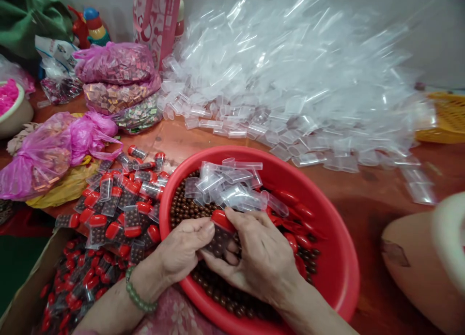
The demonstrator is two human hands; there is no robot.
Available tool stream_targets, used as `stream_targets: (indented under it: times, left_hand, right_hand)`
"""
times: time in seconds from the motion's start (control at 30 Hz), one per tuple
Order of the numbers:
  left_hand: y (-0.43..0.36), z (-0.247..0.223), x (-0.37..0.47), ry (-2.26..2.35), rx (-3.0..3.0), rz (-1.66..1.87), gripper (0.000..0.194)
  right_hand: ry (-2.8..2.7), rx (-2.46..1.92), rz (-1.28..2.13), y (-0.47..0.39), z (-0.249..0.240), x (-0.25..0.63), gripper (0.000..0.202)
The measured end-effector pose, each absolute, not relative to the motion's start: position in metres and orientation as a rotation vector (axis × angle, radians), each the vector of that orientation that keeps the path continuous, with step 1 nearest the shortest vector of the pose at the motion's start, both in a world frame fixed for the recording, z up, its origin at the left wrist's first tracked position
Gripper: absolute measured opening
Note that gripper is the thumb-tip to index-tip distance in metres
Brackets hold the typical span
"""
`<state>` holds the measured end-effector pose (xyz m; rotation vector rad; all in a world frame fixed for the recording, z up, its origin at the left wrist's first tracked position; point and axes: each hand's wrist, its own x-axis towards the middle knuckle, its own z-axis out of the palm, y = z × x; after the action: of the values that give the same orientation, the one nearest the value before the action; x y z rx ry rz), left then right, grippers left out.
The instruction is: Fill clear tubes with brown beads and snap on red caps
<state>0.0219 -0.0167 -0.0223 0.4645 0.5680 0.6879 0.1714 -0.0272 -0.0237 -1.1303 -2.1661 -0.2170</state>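
Observation:
Over a red basin [347, 257], my two hands meet around a clear container [218, 240] with a red cap, filled with brown balls. My right hand [256, 252] grips it by the cap and lower end. Fingers of my left hand [187, 245] are closed against its left side, a green bead bracelet on that wrist. Inside the basin lie loose brown balls [189, 202], a pile of empty clear tubes [228, 182] and red caps [303, 211] at the right.
Filled red-capped containers [131, 219] are heaped left of the basin, more in a box [78, 281] below. Behind spreads a large mound of clear tubes [290, 83]. Pink bags [116, 64] stand back left, a beige tub [417, 257] at right, a yellow basket [445, 117] behind it.

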Motion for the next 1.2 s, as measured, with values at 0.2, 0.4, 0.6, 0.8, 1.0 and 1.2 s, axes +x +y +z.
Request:
stream_targets:
  times: [0.2, 0.4, 0.6, 0.8, 1.0, 1.2]
  left_hand:
    - [-0.016, -0.023, 0.022, 0.633, 0.510, 0.697, 0.042]
    - [-0.016, -0.020, 0.022, 0.662, 0.479, 0.698, 0.045]
    - [-0.012, -0.022, 0.026, 0.761, 0.361, 0.687, 0.063]
    - [-0.009, -0.020, 0.036, 0.903, 0.320, 0.552, 0.059]
    - [-0.018, -0.012, 0.046, 1.128, 0.451, 0.735, 0.033]
    - [-0.038, -0.018, 0.022, 1.158, 0.992, 0.810, 0.039]
  right_hand:
    - [-2.200, -1.123, -0.261, -0.027, -0.024, 0.170, 0.055]
    - [-2.210, -1.149, -0.242, -0.027, -0.022, 0.165, 0.050]
    - [-2.275, -1.295, -0.027, -0.036, -0.024, 0.164, 0.059]
    - [-2.311, -1.171, -0.055, -0.037, -0.024, 0.167, 0.055]
    - [-2.324, -1.041, -0.094, -0.041, -0.029, 0.169, 0.057]
    - [-2.312, -1.045, -0.081, -0.052, -0.017, 0.161, 0.043]
